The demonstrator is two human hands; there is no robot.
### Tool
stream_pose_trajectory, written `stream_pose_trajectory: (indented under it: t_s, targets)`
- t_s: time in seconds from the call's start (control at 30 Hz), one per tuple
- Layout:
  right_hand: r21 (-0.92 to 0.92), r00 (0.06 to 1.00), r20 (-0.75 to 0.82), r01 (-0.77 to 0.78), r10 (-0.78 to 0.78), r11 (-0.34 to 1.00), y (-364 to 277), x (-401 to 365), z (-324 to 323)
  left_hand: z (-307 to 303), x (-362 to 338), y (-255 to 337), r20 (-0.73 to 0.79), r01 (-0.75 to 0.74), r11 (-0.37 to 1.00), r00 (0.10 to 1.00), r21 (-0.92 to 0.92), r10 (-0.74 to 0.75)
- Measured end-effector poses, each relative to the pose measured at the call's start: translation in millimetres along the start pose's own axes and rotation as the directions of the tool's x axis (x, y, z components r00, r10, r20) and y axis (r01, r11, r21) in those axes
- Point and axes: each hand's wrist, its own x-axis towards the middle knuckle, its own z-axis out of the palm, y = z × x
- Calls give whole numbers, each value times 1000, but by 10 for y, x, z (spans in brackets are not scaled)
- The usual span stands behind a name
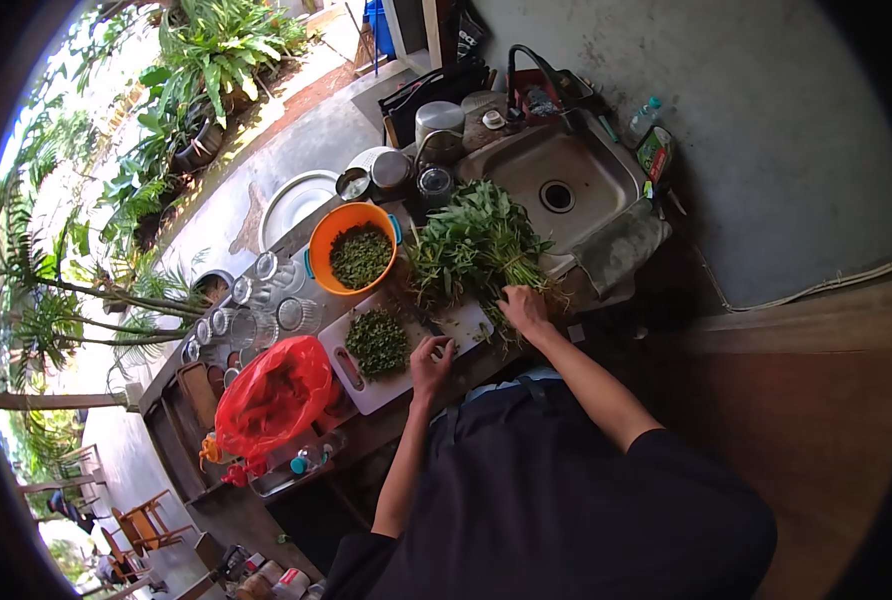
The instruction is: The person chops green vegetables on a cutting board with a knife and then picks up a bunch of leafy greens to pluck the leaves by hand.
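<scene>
A pile of long-stemmed leafy greens [476,235] lies between the sink and a white cutting board [371,395]. My right hand [522,308] is at the stem end of the pile, its fingers closed around some stems. Over the board's near edge is my left hand [431,365], with fingers curled together; whether anything small is between them is hidden. Chopped greens [377,344] form a heap on the board, left of that hand. A dark knife [428,320] appears to rest on the board just beyond my left hand.
An orange colander [318,262] holding chopped greens stands behind the board. To the left are a red plastic bag [276,395] and several glass jars [291,313]. A steel sink [606,185] with a cloth [621,245] on its edge is at the right; metal pots [439,122] stand behind.
</scene>
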Motion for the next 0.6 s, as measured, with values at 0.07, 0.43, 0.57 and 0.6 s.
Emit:
stream_pose_trajectory:
  t_s: [0.07,0.43,0.57,0.6]
  targets:
    - [-142,996,83,34,-22,989,181,185,352,138,108,13,167,-9,1000,986,-16,11]
    - [592,831,534,-499,156,632,43,140,-267,601,609,169,473,574,729,793,-372,-383]
    - [664,827,547,-524,131,534,6,45,-229,716,706,113,511,623,672,761,-401,-400]
    - [682,826,546,-535,140,499,-15,24,-210,716,724,109,543,658,658,725,-366,-424]
